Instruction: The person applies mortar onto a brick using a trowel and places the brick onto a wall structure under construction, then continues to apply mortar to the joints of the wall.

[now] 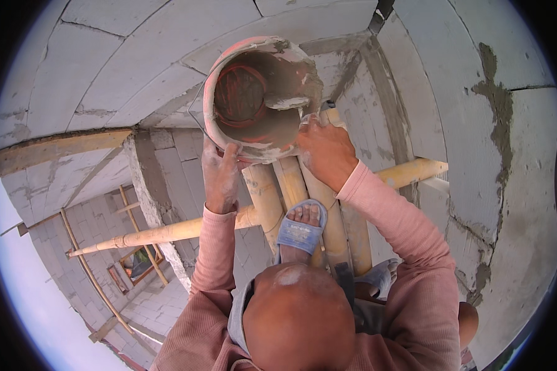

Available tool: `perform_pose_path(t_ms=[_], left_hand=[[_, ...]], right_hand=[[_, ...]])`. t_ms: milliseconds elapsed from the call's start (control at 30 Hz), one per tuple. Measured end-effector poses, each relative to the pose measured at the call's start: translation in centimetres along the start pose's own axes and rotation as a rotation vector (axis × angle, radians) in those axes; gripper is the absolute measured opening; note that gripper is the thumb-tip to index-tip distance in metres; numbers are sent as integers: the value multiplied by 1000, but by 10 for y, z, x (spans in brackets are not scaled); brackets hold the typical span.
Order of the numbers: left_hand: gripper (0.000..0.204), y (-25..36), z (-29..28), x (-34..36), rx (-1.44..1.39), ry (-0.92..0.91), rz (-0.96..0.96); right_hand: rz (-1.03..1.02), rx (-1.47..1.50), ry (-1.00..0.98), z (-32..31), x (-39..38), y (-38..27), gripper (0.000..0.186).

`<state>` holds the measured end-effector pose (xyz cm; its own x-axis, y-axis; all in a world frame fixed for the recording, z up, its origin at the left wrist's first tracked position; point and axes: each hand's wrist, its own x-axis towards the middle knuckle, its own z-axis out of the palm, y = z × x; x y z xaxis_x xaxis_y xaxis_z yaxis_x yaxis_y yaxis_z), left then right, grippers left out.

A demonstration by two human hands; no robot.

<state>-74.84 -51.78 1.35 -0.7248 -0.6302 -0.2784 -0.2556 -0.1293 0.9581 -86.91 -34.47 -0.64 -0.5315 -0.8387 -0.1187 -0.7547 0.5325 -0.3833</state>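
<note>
A reddish bucket (211, 86), its rim and inner wall caked with grey mortar, is tilted so that its mouth faces me. My left hand (221, 176) grips it from below at its lower left side, fingers partly hidden behind it. My right hand (326, 148) is closed at the bucket's right rim around the handle of a trowel, most of which the hand hides. The mortar-covered trowel blade (288, 102) reaches inside the bucket. Wet mortar (284, 133) lines the lower wall, while the reddish bottom shows through deeper in.
Several bamboo poles (266, 195) lie side by side beneath me, with a blue sandal (301, 232) on them. A crosswise bamboo pole (167, 234) passes under them. Grey block walls (470, 136) stand close around, one smeared with mortar. A wooden board (59, 151) juts out at left.
</note>
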Motion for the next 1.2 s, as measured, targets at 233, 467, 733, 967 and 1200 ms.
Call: perform_pose_path(t_ms=[233,467,733,967,1200], left_hand=[[45,-3,-2,-4,10,-14,5],[43,-9,-7,-7,118,-26,13],[41,-4,6,-12,201,-22,-1],[44,-8,1,-12,169,-47,28],[43,-17,-6,-10,138,-61,3]], right_hand=[[59,160,169,-22,-8,3,22],[63,106,114,-22,-26,8,25],[93,-3,0,-15,-44,10,28],[144,59,134,-17,-38,12,17],[181,133,223,-30,-33,9,15]])
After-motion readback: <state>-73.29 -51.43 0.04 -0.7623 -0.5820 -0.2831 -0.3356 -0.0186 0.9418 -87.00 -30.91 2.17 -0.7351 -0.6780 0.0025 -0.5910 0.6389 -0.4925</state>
